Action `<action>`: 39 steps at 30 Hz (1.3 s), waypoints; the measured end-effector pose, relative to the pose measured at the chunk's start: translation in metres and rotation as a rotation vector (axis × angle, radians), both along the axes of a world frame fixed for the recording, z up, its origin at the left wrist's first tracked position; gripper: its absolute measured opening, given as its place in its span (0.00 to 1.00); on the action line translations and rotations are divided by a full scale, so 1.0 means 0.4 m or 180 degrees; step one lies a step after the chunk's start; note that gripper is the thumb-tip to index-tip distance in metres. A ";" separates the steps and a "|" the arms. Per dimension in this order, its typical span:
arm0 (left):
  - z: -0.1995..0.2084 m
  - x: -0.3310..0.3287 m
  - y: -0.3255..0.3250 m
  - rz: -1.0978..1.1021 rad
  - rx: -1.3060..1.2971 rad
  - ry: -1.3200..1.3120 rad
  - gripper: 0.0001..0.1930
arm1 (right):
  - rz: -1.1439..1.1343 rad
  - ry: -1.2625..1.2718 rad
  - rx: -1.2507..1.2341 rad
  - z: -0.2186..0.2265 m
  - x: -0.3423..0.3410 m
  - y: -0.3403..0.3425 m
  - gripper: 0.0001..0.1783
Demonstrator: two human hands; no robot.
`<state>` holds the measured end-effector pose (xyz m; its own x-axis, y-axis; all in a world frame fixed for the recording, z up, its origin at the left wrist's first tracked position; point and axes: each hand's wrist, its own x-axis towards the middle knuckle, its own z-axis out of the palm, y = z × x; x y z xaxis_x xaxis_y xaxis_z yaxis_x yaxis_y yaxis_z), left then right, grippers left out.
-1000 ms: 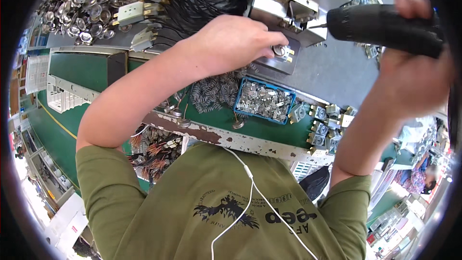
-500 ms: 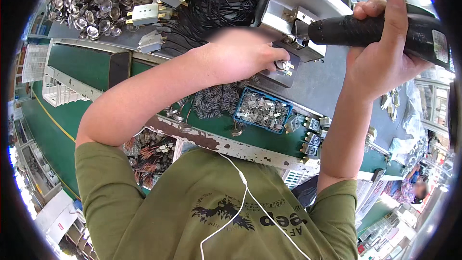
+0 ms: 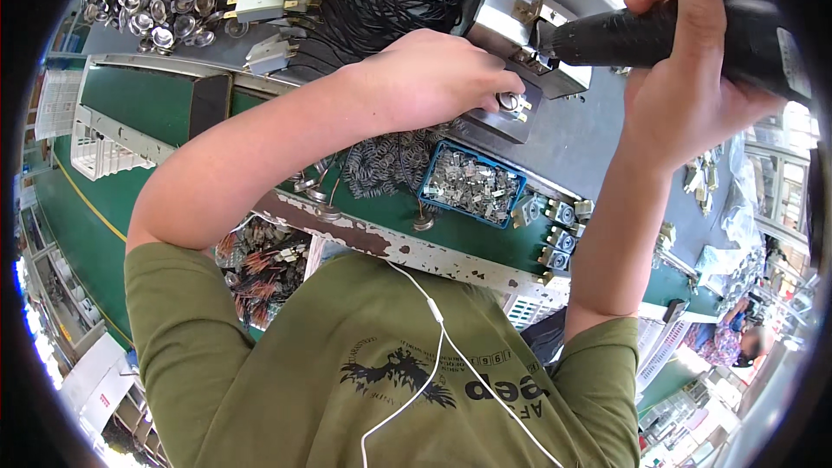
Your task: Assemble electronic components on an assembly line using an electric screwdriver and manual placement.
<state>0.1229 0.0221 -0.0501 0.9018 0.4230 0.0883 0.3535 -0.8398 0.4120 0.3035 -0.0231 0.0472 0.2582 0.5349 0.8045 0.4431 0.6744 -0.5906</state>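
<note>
My right hand (image 3: 685,95) is wrapped round a black electric screwdriver (image 3: 624,39), held nearly level. Its narrow end points left, at a metal bracket fixture (image 3: 563,78) on the bench. On the left, my left hand (image 3: 433,78) reaches across with its fingers closed at a small socket part (image 3: 516,106) that has a round metal piece and brass-coloured prongs. This part sits on a dark metal block (image 3: 498,128) just below the fixture. My fingertips partly cover it, and the thumb is mostly hidden.
A blue tray (image 3: 472,184) of small metal parts lies near the bench edge, beside a heap of springs (image 3: 390,165). Several square socket parts (image 3: 562,238) stand right of it. Metal cups (image 3: 173,0), white blocks (image 3: 260,2) and black wires (image 3: 381,9) crowd the far left.
The screwdriver and my right hand have shifted slightly up and left in the picture. My left hand stays at the small socket part, its fingers slightly shifted.
</note>
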 end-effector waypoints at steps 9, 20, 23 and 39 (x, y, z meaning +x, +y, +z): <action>-0.013 -0.011 -0.007 -0.0038 0.0226 -0.0169 0.17 | -0.0124 0.0161 -0.0354 0.012 -0.029 0.026 0.11; -0.003 0.005 0.002 -0.0030 0.0124 -0.0026 0.18 | 0.1012 0.0544 -0.0152 -0.029 0.050 -0.047 0.08; -0.008 0.008 0.005 -0.0037 0.0018 -0.0054 0.18 | 0.0869 0.0435 -0.0106 -0.042 0.046 -0.044 0.08; 0.001 0.007 -0.007 0.0023 0.0078 0.0028 0.17 | -0.0167 0.0448 -0.0630 -0.061 -0.026 -0.068 0.11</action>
